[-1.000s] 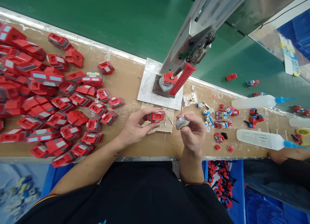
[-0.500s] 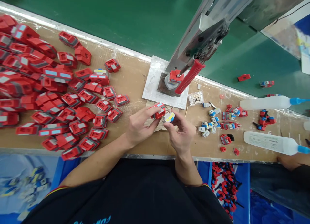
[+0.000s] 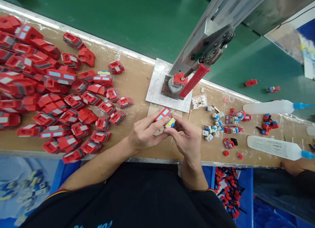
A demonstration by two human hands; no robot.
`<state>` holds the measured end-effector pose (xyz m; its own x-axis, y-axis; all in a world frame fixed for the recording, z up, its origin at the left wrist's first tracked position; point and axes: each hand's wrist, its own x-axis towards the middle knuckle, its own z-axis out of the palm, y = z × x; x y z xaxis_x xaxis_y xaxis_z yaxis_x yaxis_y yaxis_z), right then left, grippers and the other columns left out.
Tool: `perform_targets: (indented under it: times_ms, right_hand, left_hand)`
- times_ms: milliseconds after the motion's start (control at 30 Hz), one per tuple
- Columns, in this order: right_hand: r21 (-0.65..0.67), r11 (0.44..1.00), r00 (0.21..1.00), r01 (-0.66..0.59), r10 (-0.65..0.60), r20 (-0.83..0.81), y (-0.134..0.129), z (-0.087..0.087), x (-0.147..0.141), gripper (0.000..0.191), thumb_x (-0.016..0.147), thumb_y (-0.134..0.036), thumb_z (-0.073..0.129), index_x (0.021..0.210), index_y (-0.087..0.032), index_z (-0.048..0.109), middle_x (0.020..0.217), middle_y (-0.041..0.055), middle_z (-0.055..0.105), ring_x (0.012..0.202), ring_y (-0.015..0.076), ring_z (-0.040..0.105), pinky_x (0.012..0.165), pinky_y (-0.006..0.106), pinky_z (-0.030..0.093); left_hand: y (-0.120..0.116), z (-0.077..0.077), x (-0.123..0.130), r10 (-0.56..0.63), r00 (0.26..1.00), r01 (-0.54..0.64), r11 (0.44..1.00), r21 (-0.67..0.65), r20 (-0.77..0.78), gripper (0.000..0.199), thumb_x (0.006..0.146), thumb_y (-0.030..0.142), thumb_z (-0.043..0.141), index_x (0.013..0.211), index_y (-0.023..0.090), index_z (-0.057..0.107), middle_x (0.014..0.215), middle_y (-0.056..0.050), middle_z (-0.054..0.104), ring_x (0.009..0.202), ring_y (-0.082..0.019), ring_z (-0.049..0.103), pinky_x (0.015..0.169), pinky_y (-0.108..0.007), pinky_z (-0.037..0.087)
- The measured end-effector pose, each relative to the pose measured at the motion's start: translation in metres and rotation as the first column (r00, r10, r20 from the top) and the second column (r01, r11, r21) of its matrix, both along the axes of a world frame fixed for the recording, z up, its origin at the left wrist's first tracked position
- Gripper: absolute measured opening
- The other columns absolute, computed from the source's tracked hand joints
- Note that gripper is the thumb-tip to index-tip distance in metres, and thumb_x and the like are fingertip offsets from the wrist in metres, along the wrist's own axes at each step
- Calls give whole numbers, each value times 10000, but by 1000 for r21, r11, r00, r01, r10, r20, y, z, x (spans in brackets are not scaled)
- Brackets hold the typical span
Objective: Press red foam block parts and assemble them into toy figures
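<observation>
My left hand [image 3: 144, 132] is closed around a red toy car body [image 3: 162, 114] with pale blue windows. In the fingers of my right hand [image 3: 188, 137] is a small white, yellow and blue toy block [image 3: 170, 123]. The block now meets the near right end of the red body; whether it is seated there I cannot tell. Just beyond my hands stands a lever press [image 3: 211, 45] with a red handle [image 3: 195, 80]. Under its rod a red toy part [image 3: 179, 79] sits on a grey holder [image 3: 174, 87], above a metal plate [image 3: 155, 86].
Many red toy bodies [image 3: 56, 113] are heaped on the left. To the right lie small white-blue blocks [image 3: 216, 126], a bag of cotton swabs [image 3: 199, 101] and two squeeze bottles [image 3: 273, 147]. Blue bins [image 3: 246, 201] sit below the table edge. Another person's arm [image 3: 294, 165] shows at right.
My hands have brought the toy block and the red body together. The red body has turned so its windows face up. A red piece has appeared on the green surface at upper left.
</observation>
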<state>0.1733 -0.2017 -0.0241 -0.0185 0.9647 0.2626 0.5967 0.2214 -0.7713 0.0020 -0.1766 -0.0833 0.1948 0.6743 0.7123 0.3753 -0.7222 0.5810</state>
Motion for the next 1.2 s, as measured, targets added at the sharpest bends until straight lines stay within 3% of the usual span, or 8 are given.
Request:
perform_targets:
  times_ms: [133,233,300,400,467,600,1033,1200]
  right_hand:
    - [-38,999,995,-33,29,-95,-3,1,5,329,908,-474,828,1155,-259,806,779,15,790,612,166,703,631,295,649]
    - [-31,992,966,-122,111,-235,-2,-2,13,516,915,-535,804,1361,-294,706,867,6,788,659,148,710,637,267,642]
    - [-12,983,942,-181,170,-289,0,-5,19,654,897,-610,786,1467,-329,631,1094,47,794,823,168,757,703,280,661]
    - [8,956,915,-292,282,-288,3,-7,24,705,890,-681,731,1506,-360,612,1472,109,680,1280,272,714,1003,406,663]
    - [19,938,897,-347,338,-284,4,-7,25,684,908,-670,706,1514,-368,608,1512,108,664,1409,300,646,1155,477,593]
    - [58,938,900,-342,344,-268,3,-8,19,646,921,-662,689,1482,-348,626,1388,111,737,1333,304,696,1152,497,595]
    - [112,954,913,-277,298,-278,3,-22,5,594,942,-730,623,1349,-299,668,1271,122,775,1226,298,744,1041,478,639]
    - [205,949,911,-238,291,-292,8,-21,-10,527,981,-635,655,1375,-285,647,1299,114,763,1207,264,738,1039,435,626]
  left_hand:
    - [4,1,-2,-69,988,72,997,-16,139,481,941,311,820,1402,282,684,1343,-102,793,1155,-256,813,953,-307,692]
    - [4,4,-4,-166,970,181,981,-74,178,424,922,294,837,1328,285,714,1357,-105,785,1176,-265,805,934,-327,704]
    - [2,5,-5,-244,941,276,954,-117,236,482,921,292,834,1378,280,682,1370,-122,777,1183,-267,802,930,-330,708]
    - [-4,2,-3,-311,864,410,891,-194,396,736,918,345,844,1575,269,521,1397,-161,757,1197,-277,797,943,-330,705]
    - [-7,1,-2,-325,831,458,860,-224,452,822,889,395,877,1606,265,496,1406,-175,748,1203,-290,793,966,-338,698]
    - [-6,2,-3,-330,842,448,869,-211,427,695,893,400,873,1522,265,611,1330,-154,787,1185,-285,798,985,-332,688]
    - [3,10,-16,-367,864,434,890,-142,345,628,927,357,832,1511,253,624,1250,-143,814,1113,-282,822,959,-344,691]
    - [4,6,-15,-309,826,463,850,-253,472,842,820,464,927,1548,246,565,1243,-151,808,1040,-278,838,877,-320,704]
